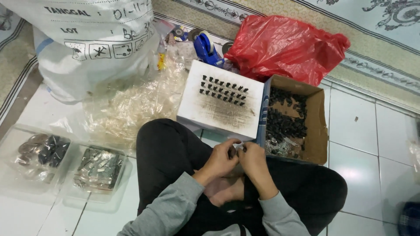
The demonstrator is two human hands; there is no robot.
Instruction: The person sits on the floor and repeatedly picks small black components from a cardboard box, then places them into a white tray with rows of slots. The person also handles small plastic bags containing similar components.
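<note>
Looking down from the head cam, I've got both hands together at centre frame, just above my crossed legs in black trousers [175, 153]. Left hand [221, 159] and right hand [253, 162] meet fingertip to fingertip, fingers curled in tight round a small dark part [232, 151]; it's pinched between them, mostly hidden, so can't tell its shape or exactly which fingers carry it. Grey sleeves [175, 205] run off the bottom edge.

Just above the hands, centre of frame, sits a white box [218, 118] turned flat side up, w/ rows of small black pieces [223, 91] standing on its upper half. Touching its right side is an open cardboard box [317, 126] holding a heap of black parts [284, 122] and, at its lower end, some small shiny metal bits [276, 146].

Upper right: red plastic bag [284, 43]. Top centre: blue tape dispenser [205, 46]. Upper left: big white sack [87, 39], w/ crumpled clear plastic [131, 105] below it. Lower left, on the white tile floor [372, 144]: two clear trays, one w/ dark and round pieces [41, 153], the other w/ flat metal pieces [98, 166].
</note>
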